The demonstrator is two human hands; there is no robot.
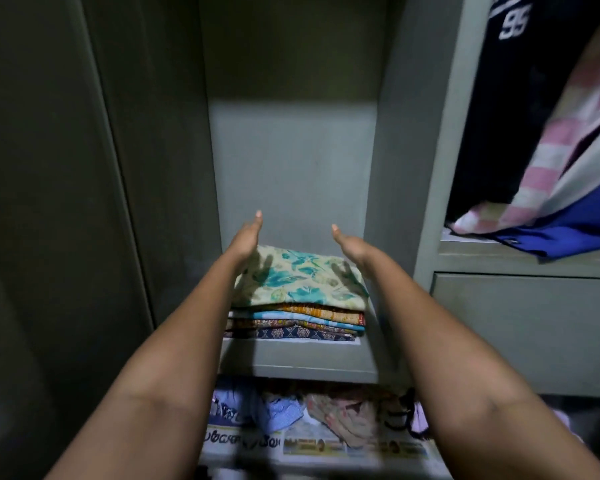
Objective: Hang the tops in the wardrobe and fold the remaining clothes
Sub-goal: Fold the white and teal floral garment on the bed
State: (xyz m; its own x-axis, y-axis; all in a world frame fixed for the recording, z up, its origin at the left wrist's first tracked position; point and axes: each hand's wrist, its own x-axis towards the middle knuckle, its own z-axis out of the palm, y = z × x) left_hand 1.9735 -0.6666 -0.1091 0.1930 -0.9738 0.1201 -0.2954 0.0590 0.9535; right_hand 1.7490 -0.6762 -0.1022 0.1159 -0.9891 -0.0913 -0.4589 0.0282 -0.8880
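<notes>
Grey wardrobe door [49, 202] stands at the far left, swung open, its inner face bare and in shadow.

Left hand [246, 237] reaches into the middle compartment with fingers straight and together, palm turned inward, holding nothing. It hovers just above the left rear corner of the stack; whether it touches the cloth cannot be told.

Stack of folded clothes [295, 317] sits on the middle shelf [298, 365], near its front edge. Top piece is a cream cloth with teal leaf print [298, 278], lying flat; finger shadows fall on it at both sides. Beneath it are several folded patterned pieces in orange, light blue, brown and dark blue, edges roughly aligned.

Lower shelf holds loose, unfolded garments [326, 410] lying on a sheet of newspaper [326, 445].

Right hand [352, 245] mirrors the left: fingers extended, palm inward, empty, just over the right rear corner of the stack.

Right compartment: a dark jersey printed "95" [513, 26] hangs at the top, beside a pink-and-white striped garment [551, 150] and a blue garment [575, 230], whose lower ends rest on a ledge above a grey drawer front [523, 323].
</notes>
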